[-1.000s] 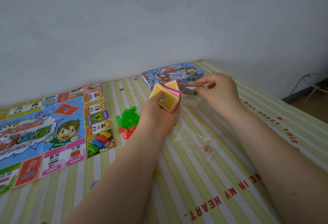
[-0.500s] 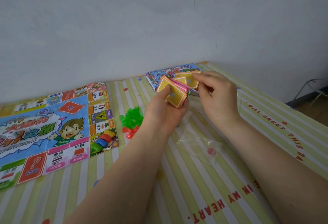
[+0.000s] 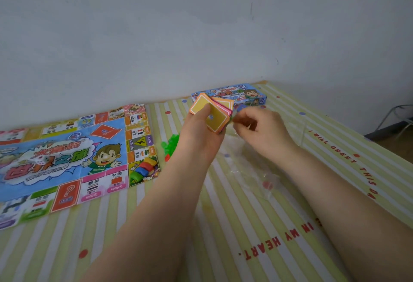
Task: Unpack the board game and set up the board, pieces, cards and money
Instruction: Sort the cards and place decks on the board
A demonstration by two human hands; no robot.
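My left hand point(image 3: 199, 135) grips a fanned stack of yellow and pink cards point(image 3: 211, 114), thumb pressed on the top card. My right hand point(image 3: 262, 129) sits just right of the stack with its fingers curled toward the cards' edge. It is blurred, so whether it pinches a card is unclear. The unfolded game board point(image 3: 67, 158) lies flat at the left, with coloured tokens point(image 3: 145, 167) on its near right corner and a white die point(image 3: 40, 161) near its middle. Green and red houses point(image 3: 171, 146) are heaped beside the board, partly hidden by my left wrist.
The blue game box point(image 3: 242, 96) lies by the wall behind the cards. A crumpled clear plastic bag point(image 3: 250, 170) lies under my right forearm. The striped tablecloth point(image 3: 223, 237) ends at the right table edge, with floor and a cable beyond.
My right hand held a single card out beside the stack; now it has drawn back in against the stack's right edge and that card no longer shows. The view shifted slightly.
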